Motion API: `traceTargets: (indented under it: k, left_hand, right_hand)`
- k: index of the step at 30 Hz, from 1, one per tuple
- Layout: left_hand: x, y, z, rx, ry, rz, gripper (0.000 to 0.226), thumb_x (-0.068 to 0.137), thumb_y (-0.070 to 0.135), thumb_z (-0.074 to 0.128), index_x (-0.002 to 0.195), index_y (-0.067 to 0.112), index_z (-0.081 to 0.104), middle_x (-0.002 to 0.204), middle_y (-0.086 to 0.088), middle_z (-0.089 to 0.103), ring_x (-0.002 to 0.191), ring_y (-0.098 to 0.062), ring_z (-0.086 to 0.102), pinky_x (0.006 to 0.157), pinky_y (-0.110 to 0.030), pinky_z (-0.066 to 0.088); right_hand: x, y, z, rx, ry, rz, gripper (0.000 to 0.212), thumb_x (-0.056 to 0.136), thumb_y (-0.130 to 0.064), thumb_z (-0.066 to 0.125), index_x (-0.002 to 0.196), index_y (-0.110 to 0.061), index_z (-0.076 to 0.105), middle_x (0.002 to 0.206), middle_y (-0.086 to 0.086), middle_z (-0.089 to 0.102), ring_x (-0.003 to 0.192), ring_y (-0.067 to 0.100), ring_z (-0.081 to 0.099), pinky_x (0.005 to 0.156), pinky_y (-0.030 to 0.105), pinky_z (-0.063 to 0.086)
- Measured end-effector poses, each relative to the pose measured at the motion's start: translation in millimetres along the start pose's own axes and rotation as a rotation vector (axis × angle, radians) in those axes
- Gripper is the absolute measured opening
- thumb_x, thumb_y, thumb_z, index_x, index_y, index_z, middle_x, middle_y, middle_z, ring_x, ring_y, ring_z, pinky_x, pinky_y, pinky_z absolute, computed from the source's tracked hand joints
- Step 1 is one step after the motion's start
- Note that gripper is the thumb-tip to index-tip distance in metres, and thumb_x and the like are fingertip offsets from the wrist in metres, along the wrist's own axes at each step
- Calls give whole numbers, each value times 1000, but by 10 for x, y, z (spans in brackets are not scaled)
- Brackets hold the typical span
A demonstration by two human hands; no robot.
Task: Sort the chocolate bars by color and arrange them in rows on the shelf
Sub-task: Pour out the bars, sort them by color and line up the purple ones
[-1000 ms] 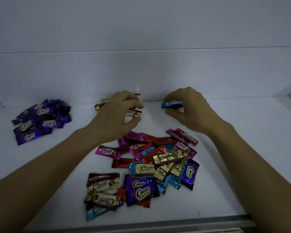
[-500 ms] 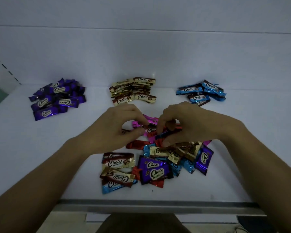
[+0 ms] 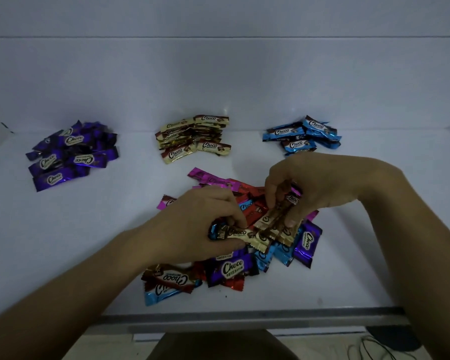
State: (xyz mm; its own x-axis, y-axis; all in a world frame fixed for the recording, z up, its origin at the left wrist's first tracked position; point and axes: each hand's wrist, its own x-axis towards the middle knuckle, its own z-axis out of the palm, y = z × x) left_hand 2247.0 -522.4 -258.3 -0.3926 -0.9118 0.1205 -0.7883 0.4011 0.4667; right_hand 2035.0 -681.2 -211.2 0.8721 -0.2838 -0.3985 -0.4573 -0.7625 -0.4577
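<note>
A mixed heap of chocolate bars [image 3: 234, 271] in pink, red, blue, purple and gold wrappers lies on the white shelf [image 3: 89, 242] near its front edge. My left hand [image 3: 198, 224] pinches a gold bar [image 3: 240, 233] at the heap's middle. My right hand [image 3: 320, 185] grips several gold bars [image 3: 273, 219] that hang down from its fingers. At the back lie three sorted piles: purple bars [image 3: 72, 154] on the left, gold bars [image 3: 195, 137] in the middle, blue bars [image 3: 300, 135] on the right.
The shelf's back wall [image 3: 218, 81] rises just behind the three piles. A grey metal lip [image 3: 244, 318] runs along the shelf's front edge. Bare shelf surface lies left and right of the heap.
Both hands have moved from the heap's upper part down onto its gold bars. The left now pinches one and the right has lifted several.
</note>
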Motion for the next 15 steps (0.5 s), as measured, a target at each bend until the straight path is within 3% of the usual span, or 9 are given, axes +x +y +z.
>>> traceTargets:
  k: [5, 10, 15]
  left_hand:
    - [1, -22, 35, 13, -22, 21, 29, 88, 48, 60, 108, 28, 63, 104, 16, 54, 99, -4, 51, 85, -23, 47]
    - [-19, -35, 42, -52, -7, -5, 10, 91, 36, 59, 99, 31, 55, 94, 22, 49, 91, 2, 48, 80, -10, 39]
    - [-50, -84, -58, -217, 39, -81, 14, 95, 31, 56, 92, 39, 45, 95, 16, 57, 92, -9, 59, 77, -27, 52]
  right_hand:
    - [-9, 41, -12, -1, 51, -17, 19, 79, -41, 80, 95, -40, 71, 102, -20, 66, 96, -1, 61, 78, 19, 51]
    - [-31, 31, -31, 59, 145, -78, 12, 91, -28, 71, 102, -33, 72, 91, -22, 71, 83, -3, 66, 70, 9, 45]
    - [16, -16, -35, 232, 162, -138, 18, 95, -17, 66, 111, -23, 67, 87, -13, 74, 74, 10, 69, 63, 19, 49]
